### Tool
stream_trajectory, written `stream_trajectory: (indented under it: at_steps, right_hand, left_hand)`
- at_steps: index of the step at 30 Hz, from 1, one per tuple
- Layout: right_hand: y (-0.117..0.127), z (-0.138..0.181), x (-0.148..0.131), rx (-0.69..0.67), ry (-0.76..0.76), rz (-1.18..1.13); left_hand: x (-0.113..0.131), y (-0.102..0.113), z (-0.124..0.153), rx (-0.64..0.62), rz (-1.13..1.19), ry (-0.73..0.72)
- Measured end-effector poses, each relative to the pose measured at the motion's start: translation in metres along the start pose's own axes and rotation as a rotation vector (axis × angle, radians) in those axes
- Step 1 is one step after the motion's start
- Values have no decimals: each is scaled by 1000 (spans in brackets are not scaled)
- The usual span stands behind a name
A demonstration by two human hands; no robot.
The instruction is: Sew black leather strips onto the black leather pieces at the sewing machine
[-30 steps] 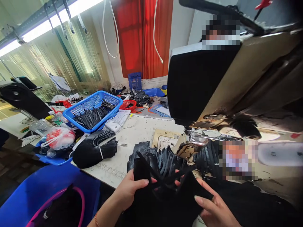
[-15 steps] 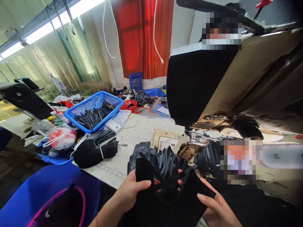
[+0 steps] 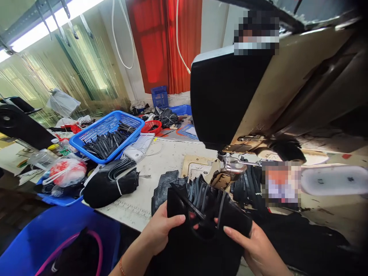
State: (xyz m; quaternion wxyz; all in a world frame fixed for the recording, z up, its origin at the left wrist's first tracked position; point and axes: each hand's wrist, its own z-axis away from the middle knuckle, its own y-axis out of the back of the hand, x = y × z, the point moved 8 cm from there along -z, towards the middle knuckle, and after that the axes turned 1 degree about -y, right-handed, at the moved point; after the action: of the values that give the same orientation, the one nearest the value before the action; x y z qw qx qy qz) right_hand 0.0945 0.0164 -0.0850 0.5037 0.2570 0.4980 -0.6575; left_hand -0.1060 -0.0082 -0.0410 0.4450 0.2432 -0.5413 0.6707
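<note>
Both my hands hold one black leather piece [image 3: 201,249] with a curved notch in its upper edge, low in front of the sewing machine. My left hand [image 3: 161,230] pinches its left side, thumb on the near face and fingers behind. My right hand [image 3: 253,245] grips the right side the same way; fingertips show through the notch. A narrow greyish edge stands up beside my right thumb. Just beyond the piece lie bundled black strips [image 3: 198,193] and a stack of black pieces [image 3: 165,188]. The sewing machine's needle and presser area [image 3: 228,165] is behind them.
The machine head [image 3: 232,99] overhangs at right. A tied black bundle [image 3: 112,184] and a blue basket [image 3: 76,143] of strips stand left on the white table [image 3: 169,153]. A large blue tub [image 3: 25,234] is lower left. More black material [image 3: 304,237] lies right.
My right hand has drawn inward, and the right part of the leather piece is folded closer to the notch. The view has shifted slightly right.
</note>
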Motion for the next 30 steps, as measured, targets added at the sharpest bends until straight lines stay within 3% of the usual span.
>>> stream_trajectory:
  at_steps: [4,10,16,21,27,30]
  right_hand:
    - [13,-6,6,31,1,12]
    - [15,-7,10,37,-48,-15]
    - [17,-10,18,81,-87,-18]
    - [20,-16,20,94,-82,-9]
    - [10,-9,11,106,-80,-47]
    - [7,-8,11,80,-90,-63]
  left_hand:
    - [-2,-4,-1,-14,-98,2]
    - [-11,4,-2,82,-86,17]
    - [-6,-11,-1,-146,-138,-85]
    - [-2,-9,-3,-155,-117,-109]
    - [-11,9,-6,109,-18,19]
    - [-10,9,-4,162,31,30]
